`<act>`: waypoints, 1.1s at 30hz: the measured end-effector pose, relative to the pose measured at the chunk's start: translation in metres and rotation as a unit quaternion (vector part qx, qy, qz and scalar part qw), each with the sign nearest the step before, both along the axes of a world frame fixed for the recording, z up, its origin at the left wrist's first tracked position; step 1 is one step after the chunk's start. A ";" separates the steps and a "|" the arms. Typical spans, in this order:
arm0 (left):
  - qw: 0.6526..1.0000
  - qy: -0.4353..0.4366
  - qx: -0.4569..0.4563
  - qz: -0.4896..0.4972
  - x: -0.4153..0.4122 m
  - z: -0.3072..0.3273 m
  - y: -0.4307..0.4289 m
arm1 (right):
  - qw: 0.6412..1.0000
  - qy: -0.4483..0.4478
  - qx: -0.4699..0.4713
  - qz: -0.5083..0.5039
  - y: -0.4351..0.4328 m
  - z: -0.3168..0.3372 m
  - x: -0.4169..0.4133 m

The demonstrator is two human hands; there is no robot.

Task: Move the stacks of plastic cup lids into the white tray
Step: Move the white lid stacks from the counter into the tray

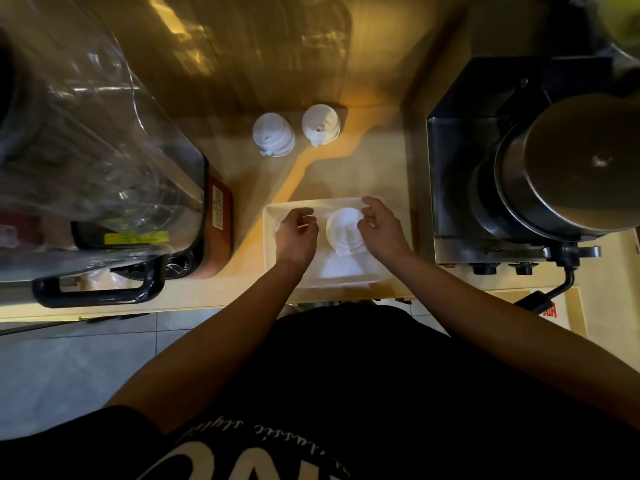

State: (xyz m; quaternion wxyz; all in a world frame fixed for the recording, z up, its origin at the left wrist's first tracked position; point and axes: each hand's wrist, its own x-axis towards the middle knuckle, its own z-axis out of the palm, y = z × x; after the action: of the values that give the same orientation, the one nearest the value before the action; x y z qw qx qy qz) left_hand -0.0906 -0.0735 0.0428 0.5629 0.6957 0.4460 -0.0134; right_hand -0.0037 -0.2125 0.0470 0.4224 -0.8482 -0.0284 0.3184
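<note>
One lid stack (pixel 344 226) stands in the white tray (pixel 270 216), and the right hand (pixel 382 228) grips its right side. The left hand (pixel 298 232) is curled over the tray's left part; I cannot tell if it holds anything. The far left stack (pixel 273 133) and the far right stack (pixel 320 124) still wait at the back. The counter (pixel 363 168) between is open, with a blender (pixel 104 150) on the left and a black machine (pixel 519 168) on the right

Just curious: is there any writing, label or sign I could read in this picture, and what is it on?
"classic", in pale cursive, upside down, on the person's black shirt; the word beside it is unclear.
Large pale letters lower on that shirt: cut off, unreadable.
Yellow sticker on the black blender base: blurred.
White label on the red-brown panel: too small.
Red sign by the black cord: partly hidden, unreadable.
</note>
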 end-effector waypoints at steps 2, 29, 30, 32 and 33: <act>0.999 -0.018 0.028 -0.004 0.004 0.004 0.005 | 1.000 -0.012 0.002 0.008 0.004 0.003 0.004; 0.994 0.006 0.093 -0.052 0.107 -0.026 0.077 | 0.981 -0.137 -0.071 0.120 0.089 -0.031 0.129; 0.994 0.011 0.095 -0.059 0.110 -0.026 0.079 | 0.979 -0.141 -0.077 0.126 0.090 -0.033 0.132; 0.991 0.018 0.109 -0.081 0.123 -0.031 0.085 | 0.978 -0.143 -0.083 0.128 0.096 -0.040 0.142; 0.989 0.019 0.115 -0.090 0.127 -0.033 0.088 | 0.978 -0.143 -0.085 0.128 0.097 -0.042 0.146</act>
State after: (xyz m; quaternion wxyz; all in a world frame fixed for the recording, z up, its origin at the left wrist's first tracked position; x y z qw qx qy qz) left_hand 0.0366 0.0142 0.0102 0.4671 0.7926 0.3911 -0.0258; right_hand 0.1419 -0.1151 0.0050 0.2958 -0.9071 -0.1696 0.2469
